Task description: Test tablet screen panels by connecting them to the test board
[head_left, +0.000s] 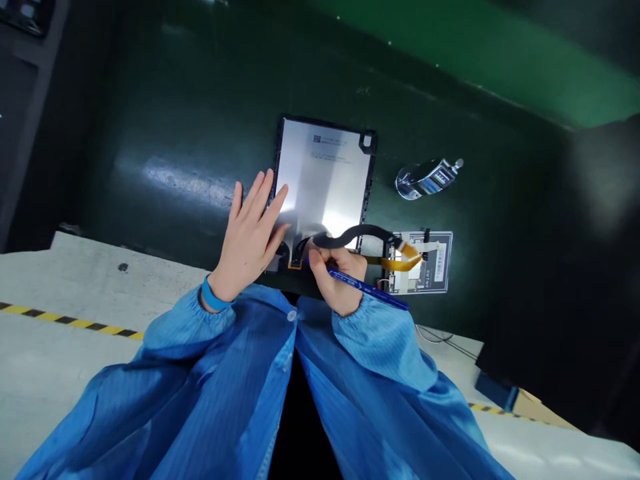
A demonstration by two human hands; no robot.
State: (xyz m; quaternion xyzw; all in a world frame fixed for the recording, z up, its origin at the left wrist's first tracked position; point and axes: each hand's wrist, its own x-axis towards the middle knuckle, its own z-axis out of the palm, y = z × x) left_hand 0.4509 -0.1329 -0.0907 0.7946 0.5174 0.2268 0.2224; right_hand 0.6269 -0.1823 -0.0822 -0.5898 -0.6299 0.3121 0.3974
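– Where's the panel?

– Flat on the dark green surface, long axis running away from the wearer, far end tilting slightly right. Its ribbon, at the near edge, lies just left of the right hand, the nearer one.

– And the fingers?

– The right ones grasp a slim blue tool, tip hard to make out. The left hand spreads its own over the panel's left edge, gripping nothing; pressure can't be told.

– Textures?

– Satin silver panel, black rim; matte, snaking black cable; glossy amber flex by the flat board; beyond, a shiny, curved device
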